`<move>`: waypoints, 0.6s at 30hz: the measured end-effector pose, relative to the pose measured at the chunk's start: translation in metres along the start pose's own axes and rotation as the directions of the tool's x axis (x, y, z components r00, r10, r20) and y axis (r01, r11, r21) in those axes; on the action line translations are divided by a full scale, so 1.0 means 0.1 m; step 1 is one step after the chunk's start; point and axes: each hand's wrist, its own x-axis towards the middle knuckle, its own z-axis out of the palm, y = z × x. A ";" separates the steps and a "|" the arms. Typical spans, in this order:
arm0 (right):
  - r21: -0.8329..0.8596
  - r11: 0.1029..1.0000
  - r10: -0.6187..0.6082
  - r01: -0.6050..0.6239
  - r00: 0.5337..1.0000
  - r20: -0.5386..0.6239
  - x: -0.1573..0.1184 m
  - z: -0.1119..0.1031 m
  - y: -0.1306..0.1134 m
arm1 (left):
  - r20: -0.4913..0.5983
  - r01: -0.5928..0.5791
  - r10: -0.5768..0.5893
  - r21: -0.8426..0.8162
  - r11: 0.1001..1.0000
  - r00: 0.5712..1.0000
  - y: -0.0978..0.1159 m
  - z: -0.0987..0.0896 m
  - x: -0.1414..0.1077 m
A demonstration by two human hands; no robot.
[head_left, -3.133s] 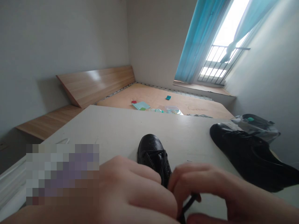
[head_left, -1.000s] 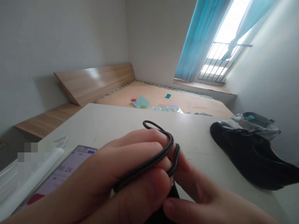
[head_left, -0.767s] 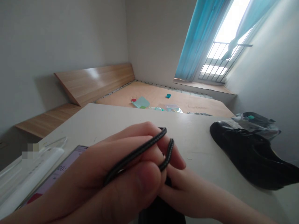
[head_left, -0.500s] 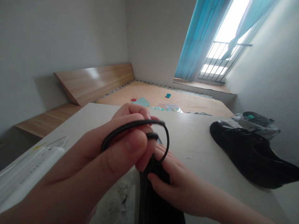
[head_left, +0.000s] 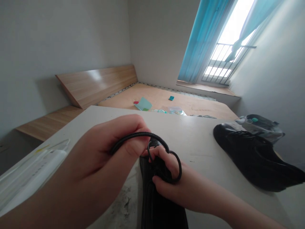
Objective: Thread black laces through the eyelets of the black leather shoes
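Shoe, black (head_left: 164, 211), one: on the tabletop (head_left: 197, 136) directly before the person, toe pointing away, both hands over its front part.

Lace, black cord (head_left: 135, 134), one: arched from the left hand toward the right, with a rounded loop lying against the right hand and a narrower bend close to the shoe's front.

Left hand (head_left: 102, 156), one: raised beside and above the shoe; grip curled closed on the lace, which passes between thumb and folded fingers.

Right hand (head_left: 187, 189), one: low over the shoe's lacing area, fingers bent, thumb near the upper; whether this grip pinches cord or merely rests among it, cannot tell.

Second shoe, black (head_left: 250, 157), one: well apart, on the right, a plastic bag (head_left: 271, 130) just behind it.

White item, long (head_left: 33, 171), one: tabletop, left side.

Hazards, as judged: the arch could spring loose if the left thumb slackens; the round loop could snag on the right fingers if drawn tight while they are inside it; the narrow bend could twist or knot wrongly, being half hidden by the hand; a hard sideways tug might swivel the shoe, little visibly bracing it except the right hand.
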 end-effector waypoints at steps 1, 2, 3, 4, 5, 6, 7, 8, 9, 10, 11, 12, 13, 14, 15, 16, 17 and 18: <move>0.001 1.000 0.018 -0.018 1.000 0.004 0.00 0.00 -0.01 | -0.028 -0.041 0.043 0.048 0.998 0.999 0.00 0.01 0.01; -0.001 0.999 0.040 -0.040 0.999 0.011 -0.01 -0.01 -0.02 | -0.015 -0.049 0.051 0.110 0.993 0.999 0.00 0.03 0.03; -0.008 0.998 0.063 -0.063 0.998 0.019 -0.01 -0.01 -0.03 | -0.001 -0.048 0.049 0.168 0.985 0.999 0.00 0.04 0.05; -0.019 0.996 0.084 -0.083 0.996 0.020 -0.01 -0.02 -0.04 | 0.033 -0.026 0.019 0.228 0.973 0.999 0.00 0.04 0.06; -0.029 0.995 0.101 -0.100 0.995 0.017 -0.01 -0.02 -0.06 | 0.055 -0.007 -0.008 0.273 0.962 0.998 0.00 0.04 0.08; -0.035 0.993 0.114 -0.114 0.993 0.015 -0.01 -0.03 -0.07 | 0.064 0.002 -0.022 0.303 0.953 0.998 0.00 0.04 0.09; -0.034 0.991 0.126 -0.126 0.992 0.015 -0.01 -0.03 -0.07 | 0.069 0.001 -0.024 0.324 0.946 0.997 -0.02 0.04 0.10; -0.030 0.991 0.132 -0.132 0.991 0.018 -0.01 -0.04 -0.07 | 0.072 -0.007 -0.019 0.340 0.940 0.997 -0.04 0.04 0.10; -0.025 0.991 0.135 -0.134 0.991 0.024 -0.01 -0.06 -0.07 | 0.070 -0.025 0.000 0.354 0.935 0.998 -0.06 0.04 0.10; -0.023 0.991 0.132 -0.131 0.991 0.038 -0.02 -0.07 -0.06 | 0.066 -0.050 0.027 0.370 0.928 0.997 -0.08 0.05 0.09; -0.023 0.992 0.122 -0.121 0.991 0.060 -0.02 -0.09 -0.04 | 0.064 -0.072 0.051 0.393 0.917 0.997 -0.11 0.05 0.09; -0.024 0.994 0.105 -0.104 0.991 0.085 -0.03 -0.11 -0.03 | 0.065 -0.090 0.069 0.419 0.904 0.995 -0.13 0.06 0.08; -0.023 0.996 0.083 -0.080 0.990 0.112 -0.03 -0.13 -0.01 | 0.070 -0.101 0.077 0.444 0.890 0.995 -0.15 0.06 0.08; -0.021 0.998 0.058 -0.056 0.989 0.137 -0.03 -0.15 0.00 | 0.076 -0.106 0.079 0.470 0.876 0.994 -0.16 0.07 0.08; -0.015 0.999 0.037 -0.035 0.987 0.156 -0.02 -0.16 0.01 | 0.082 -0.108 0.078 0.499 0.860 0.994 -0.17 0.06 0.08; -0.009 1.000 0.021 -0.020 0.986 0.166 -0.02 -0.17 0.02 | 0.083 -0.104 0.070 0.532 0.841 0.994 -0.18 0.06 0.09; -0.006 1.000 0.014 -0.013 0.986 0.164 -0.01 -0.16 0.03 | 0.073 -0.104 0.076 0.562 0.820 0.994 -0.18 0.04 0.10; -0.008 1.000 0.012 -0.011 0.989 0.150 -0.01 -0.15 0.03 | 0.055 -0.105 0.090 0.589 0.802 0.994 -0.18 0.03 0.10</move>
